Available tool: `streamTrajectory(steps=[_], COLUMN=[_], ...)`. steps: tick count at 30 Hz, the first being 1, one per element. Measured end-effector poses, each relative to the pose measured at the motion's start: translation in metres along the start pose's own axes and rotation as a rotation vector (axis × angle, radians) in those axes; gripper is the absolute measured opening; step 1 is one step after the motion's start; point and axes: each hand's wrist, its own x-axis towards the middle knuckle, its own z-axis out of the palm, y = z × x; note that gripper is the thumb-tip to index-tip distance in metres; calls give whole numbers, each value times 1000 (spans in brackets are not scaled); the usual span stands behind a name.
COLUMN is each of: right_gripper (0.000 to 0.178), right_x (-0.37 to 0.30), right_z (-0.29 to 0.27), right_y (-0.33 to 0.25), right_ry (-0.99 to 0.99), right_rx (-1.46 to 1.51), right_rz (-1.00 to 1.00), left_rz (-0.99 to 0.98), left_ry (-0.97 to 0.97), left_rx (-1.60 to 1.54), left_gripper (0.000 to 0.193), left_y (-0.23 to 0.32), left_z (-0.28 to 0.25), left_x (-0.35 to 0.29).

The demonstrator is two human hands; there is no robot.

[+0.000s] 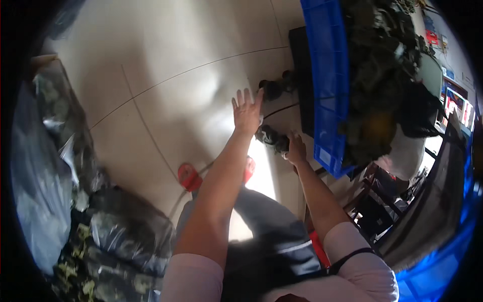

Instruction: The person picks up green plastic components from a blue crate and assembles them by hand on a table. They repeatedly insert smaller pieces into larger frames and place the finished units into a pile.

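Palm down over the tiled floor, my left hand [247, 111] has its fingers spread and holds nothing. Just beside its fingertips is a dark, rounded item [272, 90], whose kind I cannot make out. My right hand [297, 149] is lower and to the right, next to the blue crate. Its fingers and thumb close on the end of a dark, lumpy bundle [269, 137] with some pale patches. The bundle stretches left from my right hand to below my left wrist; shadow hides what it is.
A blue plastic crate [329, 95] full of dark green pieces stands at the right, beside a black base [301, 75]. Clear plastic bags [131, 224] of camouflage-patterned goods line the left. My red shoes [189, 177] stand on the tiles. A person's light clothing [405, 151] shows beyond the crate.
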Motion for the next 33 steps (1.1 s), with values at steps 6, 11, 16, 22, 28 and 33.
streamTrajectory(steps=[6,11,16,22,28,33], right_gripper=[70,46,25,31,40,35], right_x=[42,32,-28,-125,-186,-94], right_z=[152,92,51,-100,-307,-412], right_y=[50,4,9,-71,-192,-265], right_ry=[340,-30,27,14,135,629], right_rx=[-383,1,161,347,842,1182], right_rz=[-19,190,310,163,86,-64], left_rz=[239,102,-153,-402,-397,-387], left_ry=[140,-153,-90,334,378,185], left_rx=[57,-169,-245,-753,-1146,-1216], left_gripper=[92,88,83,73,74,73], left_y=[9,-11,-27,-58,-35,18], left_z=[94,80,1,-150,-333,-513], left_x=[80,82,12,-120,-159,-70])
